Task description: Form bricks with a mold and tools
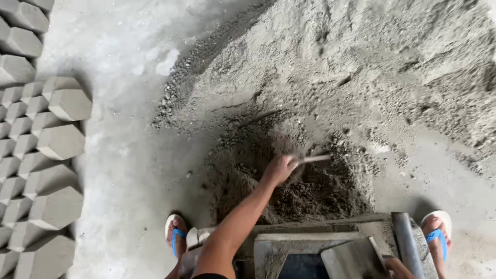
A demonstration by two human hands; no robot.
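One arm reaches forward from the bottom of the view, and its left hand (278, 169) is closed around the handle of a small tool (310, 159), which is blurred (probably a scoop or trowel, I cannot tell exactly). The tool sits in a dark damp patch of mix (294, 186) on the concrete floor (129, 170), at the foot of one big pile of grey sand (372, 67). Of the right hand (398, 267) only a small part shows at the lower edge, near a grey pipe (408, 243); I cannot tell if it is open or closed. Two feet in white sandals with blue straps stand at each side of a metal mould frame (310, 243), whose inside looks dark. At the left, many hexagonal grey blocks (57, 142) lie in rows, too many to count exactly, at least twenty
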